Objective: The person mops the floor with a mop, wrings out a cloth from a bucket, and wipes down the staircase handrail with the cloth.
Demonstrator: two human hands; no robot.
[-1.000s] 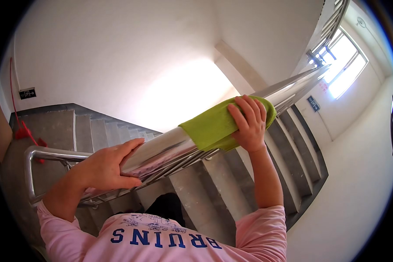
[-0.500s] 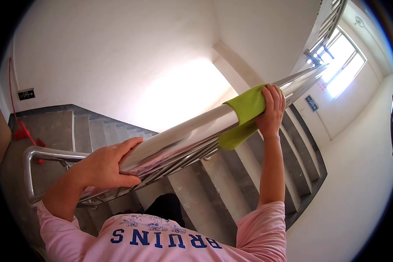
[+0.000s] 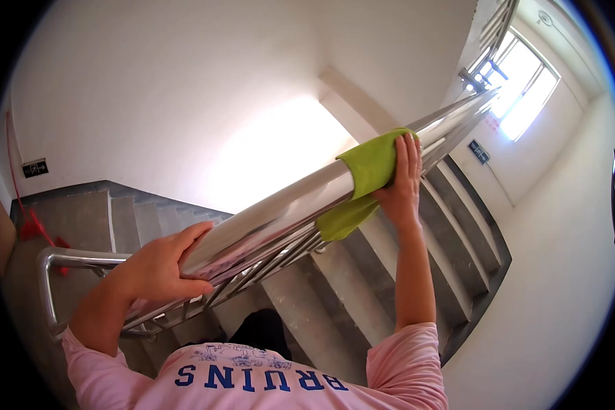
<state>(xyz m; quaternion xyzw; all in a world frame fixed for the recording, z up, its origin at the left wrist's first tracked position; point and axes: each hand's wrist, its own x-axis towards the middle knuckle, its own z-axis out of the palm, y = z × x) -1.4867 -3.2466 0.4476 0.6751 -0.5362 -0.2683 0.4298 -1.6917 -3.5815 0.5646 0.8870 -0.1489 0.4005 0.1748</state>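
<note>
A thick shiny metal handrail (image 3: 273,215) slants from the lower left up to the right. Around its lower part is my left hand (image 3: 160,265), thumb on the near side and fingers over the top. Farther up, a green cloth (image 3: 372,166) is draped over the rail, with one end hanging down on the near side. My right hand (image 3: 403,183) presses the cloth against the rail, its fingers together over the top and partly hiding the cloth's right edge.
Grey stairs (image 3: 321,301) lie below the railing, and another flight (image 3: 150,219) runs beyond it. The rail's bent end (image 3: 48,273) is at the left, near a red object (image 3: 33,225) on the floor. A bright window (image 3: 526,82) is at upper right.
Over the last second my right hand and the cloth have moved up the rail, uncovering more metal, then slightly back down. My left hand keeps its place on the rail. The view has shifted slightly.
</note>
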